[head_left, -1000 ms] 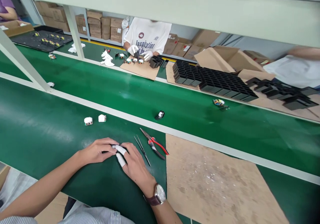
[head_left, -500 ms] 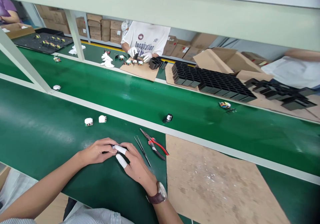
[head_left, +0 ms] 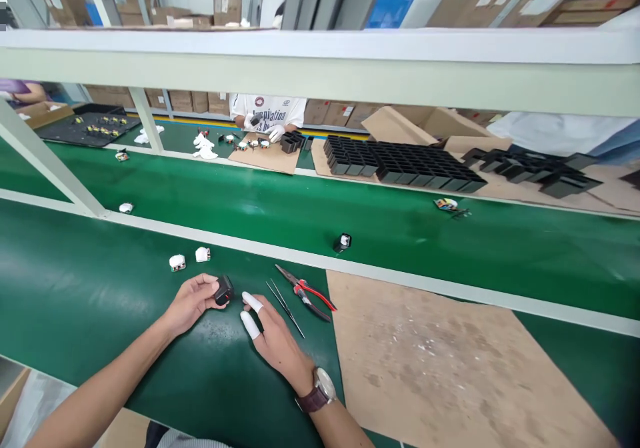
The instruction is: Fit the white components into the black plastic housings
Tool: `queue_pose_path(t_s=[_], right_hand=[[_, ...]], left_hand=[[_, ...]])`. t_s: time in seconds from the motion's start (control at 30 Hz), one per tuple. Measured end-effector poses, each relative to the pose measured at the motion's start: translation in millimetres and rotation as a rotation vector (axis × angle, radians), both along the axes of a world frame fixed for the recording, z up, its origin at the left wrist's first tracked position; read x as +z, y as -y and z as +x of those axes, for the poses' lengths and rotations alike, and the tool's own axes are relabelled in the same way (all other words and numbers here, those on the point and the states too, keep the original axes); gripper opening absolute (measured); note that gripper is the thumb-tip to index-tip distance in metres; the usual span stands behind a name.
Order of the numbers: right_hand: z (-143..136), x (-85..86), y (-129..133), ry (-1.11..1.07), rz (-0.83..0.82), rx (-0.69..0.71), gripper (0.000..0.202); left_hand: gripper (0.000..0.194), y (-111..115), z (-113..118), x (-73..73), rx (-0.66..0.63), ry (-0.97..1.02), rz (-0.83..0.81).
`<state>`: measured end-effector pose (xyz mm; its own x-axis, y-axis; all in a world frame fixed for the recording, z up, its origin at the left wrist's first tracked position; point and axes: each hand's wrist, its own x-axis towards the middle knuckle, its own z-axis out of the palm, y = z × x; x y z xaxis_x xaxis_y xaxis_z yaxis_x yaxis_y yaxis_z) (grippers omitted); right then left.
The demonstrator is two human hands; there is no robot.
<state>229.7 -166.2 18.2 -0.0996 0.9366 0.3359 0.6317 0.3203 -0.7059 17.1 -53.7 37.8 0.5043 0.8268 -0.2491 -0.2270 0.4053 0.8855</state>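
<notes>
My left hand (head_left: 193, 305) grips a small black plastic case (head_left: 225, 291) between thumb and fingers, just over the green bench. A short way to its right is my right hand (head_left: 273, 331), fingers apart and apparently holding nothing, with white finger cots on two digits. Tweezers (head_left: 285, 309) lie beside that hand, and red-handled pliers (head_left: 306, 293) rest a little farther right. Behind my left hand stand two small circuit boards with white tops, one board (head_left: 177, 263) to the left and the other board (head_left: 203, 255) to the right.
A stained cardboard sheet (head_left: 440, 355) covers the bench at right. Beyond a pale rail runs a green conveyor belt (head_left: 280, 211) carrying a black case (head_left: 343, 242) and loose boards. Across it, a co-worker in white gloves (head_left: 275, 133) sits near rows of black cases (head_left: 425, 168). A beam crosses above.
My hands have come apart; the black case now shows in my left hand, and my right hand's fingers have opened away from it. The camera view has tilted upward.
</notes>
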Motion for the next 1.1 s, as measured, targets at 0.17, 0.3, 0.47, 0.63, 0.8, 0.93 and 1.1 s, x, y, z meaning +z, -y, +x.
queue_pose_path(t_s=[0.17,0.3,0.47,0.63,0.8,0.93,1.1], right_hand=[[-1.6,-4.3,2.8,0.126,0.069,0.001,0.049],[-1.7,-2.0,2.6,0.151,0.126,0.011,0.048],[-0.7,-3.3,1.2,0.186,0.158,0.034,0.035],[0.6,-7.5,0.9,0.193,0.162,0.035,0.027],[2.1,-10.9,-0.4,0.183,0.151,0.033,0.027],[2.8,-10.8,-0.5,0.16,0.143,0.033,0.028],[1.9,-8.8,-0.7,0.162,0.132,0.024,0.03]], left_hand=[[0.034,-1.0,3.7,4.3,0.05,0.075,-0.117],[0.034,1.5,5.9,2.0,0.045,0.006,0.001],[0.035,-35.3,9.4,7.8,0.022,-0.439,0.657],[0.024,-135.9,17.3,30.5,0.192,-0.668,0.939],[0.011,-199.1,25.0,25.6,0.313,-0.852,1.014],[0.033,-205.8,17.3,9.0,0.254,-0.935,1.062],[0.049,-221.3,-27.0,13.7,0.409,-1.106,1.038]])
